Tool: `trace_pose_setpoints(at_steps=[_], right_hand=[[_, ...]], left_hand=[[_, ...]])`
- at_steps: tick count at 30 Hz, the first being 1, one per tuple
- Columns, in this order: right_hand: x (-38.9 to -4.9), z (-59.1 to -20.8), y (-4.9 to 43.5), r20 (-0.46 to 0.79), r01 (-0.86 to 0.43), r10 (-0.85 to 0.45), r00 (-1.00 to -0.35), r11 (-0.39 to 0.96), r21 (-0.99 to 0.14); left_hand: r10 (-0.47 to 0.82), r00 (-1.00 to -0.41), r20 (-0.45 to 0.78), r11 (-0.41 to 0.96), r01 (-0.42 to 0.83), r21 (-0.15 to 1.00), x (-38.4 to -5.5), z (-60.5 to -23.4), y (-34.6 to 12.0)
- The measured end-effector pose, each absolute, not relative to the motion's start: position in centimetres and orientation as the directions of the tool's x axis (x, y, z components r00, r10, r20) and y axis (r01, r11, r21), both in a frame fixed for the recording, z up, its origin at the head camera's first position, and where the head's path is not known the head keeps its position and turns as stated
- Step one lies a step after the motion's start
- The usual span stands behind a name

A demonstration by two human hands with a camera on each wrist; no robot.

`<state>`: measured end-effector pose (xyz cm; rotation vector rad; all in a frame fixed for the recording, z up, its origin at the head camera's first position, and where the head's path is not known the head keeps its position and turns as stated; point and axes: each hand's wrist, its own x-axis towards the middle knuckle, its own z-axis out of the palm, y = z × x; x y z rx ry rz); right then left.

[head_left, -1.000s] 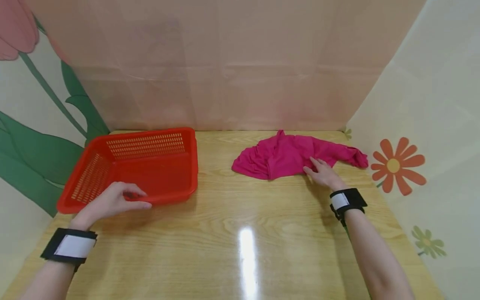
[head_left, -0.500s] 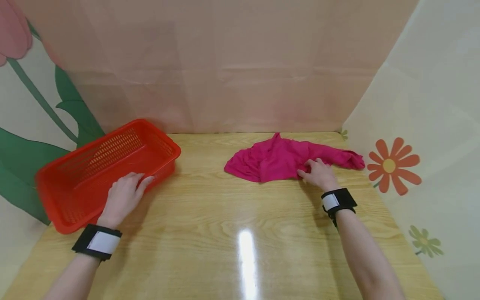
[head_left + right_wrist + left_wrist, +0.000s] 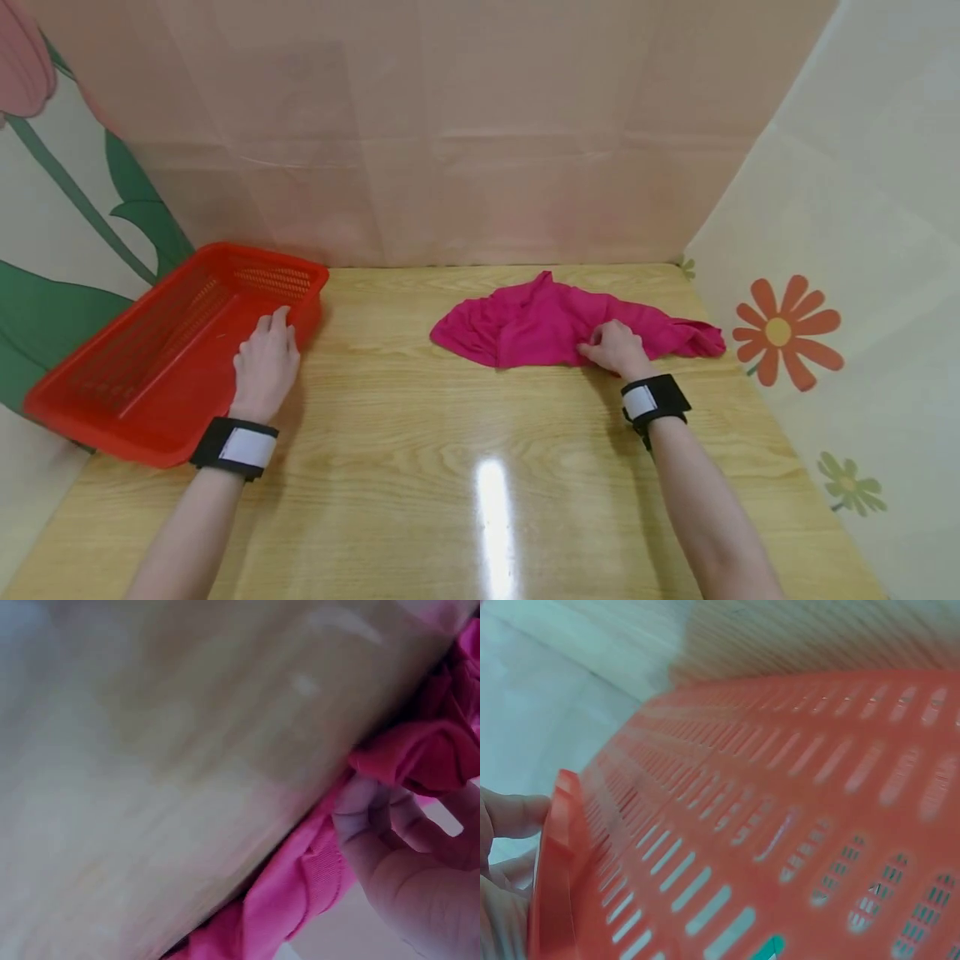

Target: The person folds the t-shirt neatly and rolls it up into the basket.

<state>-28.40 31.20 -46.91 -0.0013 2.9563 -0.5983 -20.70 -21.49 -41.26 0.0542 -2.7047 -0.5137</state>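
Observation:
At the left of the head view stands a red plastic basket (image 3: 172, 417) with slotted walls, turned at an angle. My left hand (image 3: 264, 362) grips its near right rim; in the left wrist view the thumb and fingers (image 3: 517, 814) meet the rim beside the slotted wall (image 3: 727, 772). A crumpled bright pink cloth (image 3: 532, 329) lies on the table at the back right, gathered into folds at its left end. My right hand (image 3: 617, 348) pinches its near edge. From the right wrist, the thumb and fingers (image 3: 367, 825) show bunched in the folded pink fabric (image 3: 300, 877).
Both lie on a light wood-grain table (image 3: 420, 467) with a bright light reflection. A pinkish-beige sheet (image 3: 480, 142) rises along the back edge. Side panels with printed flowers (image 3: 780, 332) border the table left and right.
The left hand has taken the basket's rim and turned the basket, shifting it left. The right hand has closed on the pink cloth and drawn it slightly left and nearer.

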Motion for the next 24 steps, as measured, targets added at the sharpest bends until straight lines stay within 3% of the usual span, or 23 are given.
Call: trace_pose_setpoints(at_steps=[9,24], right_hand=[[-28.1,-46.6,29.1,-0.259,0.106,-0.002,-0.966,0.909,-0.403],[-28.0,-46.6,27.0,-0.313,-0.001,-0.137,-0.940,0.918,-0.397]], left_hand=[[-0.178,-0.926,0.331,0.915,-0.032,0.402,-22.5,-41.0,-21.8],[-0.263,-0.862,0.432,0.904,-0.065,0.422,-25.4,-41.8,-21.3]])
